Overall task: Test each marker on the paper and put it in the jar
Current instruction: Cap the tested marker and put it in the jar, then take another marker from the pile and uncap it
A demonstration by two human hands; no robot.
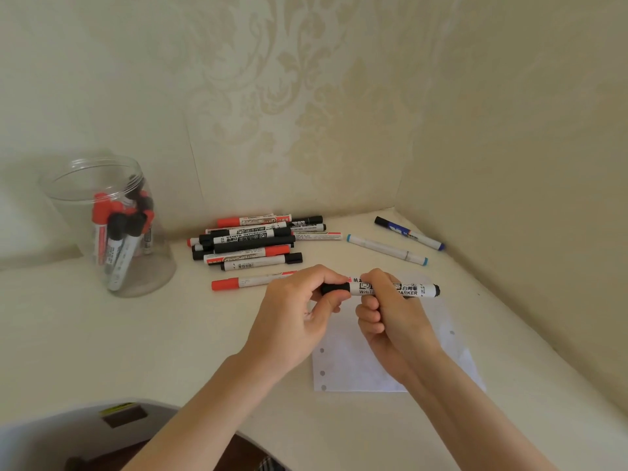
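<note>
A black whiteboard marker (413,289) lies level between both hands, above the white paper (353,365). My left hand (299,321) pinches its black cap (335,288) at the left end. My right hand (387,321) grips the white barrel. The cap looks seated on the barrel. A clear plastic jar (112,226) stands at the left and holds several red and black markers. A pile of markers (251,241) lies by the wall, with one red marker (244,282) in front of it.
A light blue marker (387,249) and a dark blue marker (409,233) lie near the right corner. Walls close the table at the back and the right. A grey chair edge (102,423) shows at the bottom left.
</note>
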